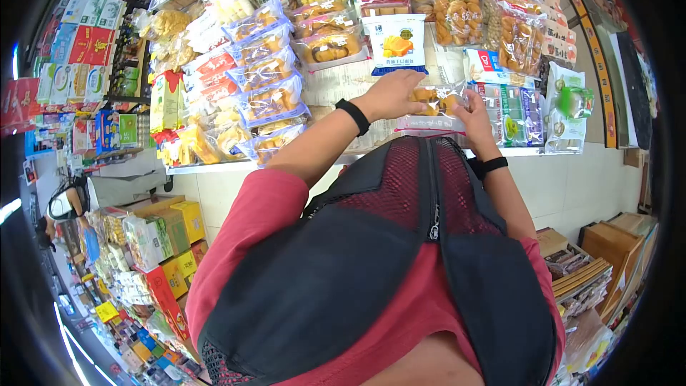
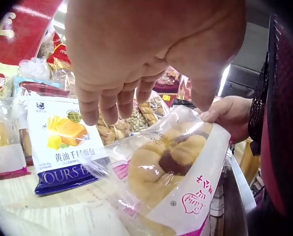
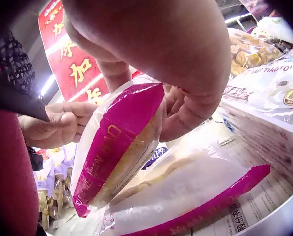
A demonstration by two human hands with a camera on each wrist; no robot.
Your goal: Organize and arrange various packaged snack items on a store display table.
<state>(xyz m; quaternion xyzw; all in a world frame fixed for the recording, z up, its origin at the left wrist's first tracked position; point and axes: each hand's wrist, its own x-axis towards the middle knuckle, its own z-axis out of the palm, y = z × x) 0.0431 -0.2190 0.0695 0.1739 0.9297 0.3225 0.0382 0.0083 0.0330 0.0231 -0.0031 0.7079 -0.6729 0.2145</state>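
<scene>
My right hand (image 1: 477, 125) grips a clear bag of bread (image 2: 171, 162) by its side edge, with the thumb on top. The bread is golden with a dark brown patch, and the bag has a magenta end strip. My left hand (image 1: 389, 96) reaches over the bag's other side, its fingers (image 2: 107, 103) extended and loose, fingertips close to the plastic. Below the held bag lies another magenta-edged bag (image 3: 195, 196) at the table's front edge. A white and blue bread packet (image 1: 397, 41) lies just beyond my left hand.
Rows of purple-edged bread bags (image 1: 268, 78) lie to the left on the paper-covered table (image 1: 336, 86). Bagged twisted pastries (image 1: 457, 18) sit at the back. Colourful packets (image 1: 511, 111) line the right front, near a white bag (image 1: 566, 111). Stocked shelves (image 1: 86, 50) stand at far left.
</scene>
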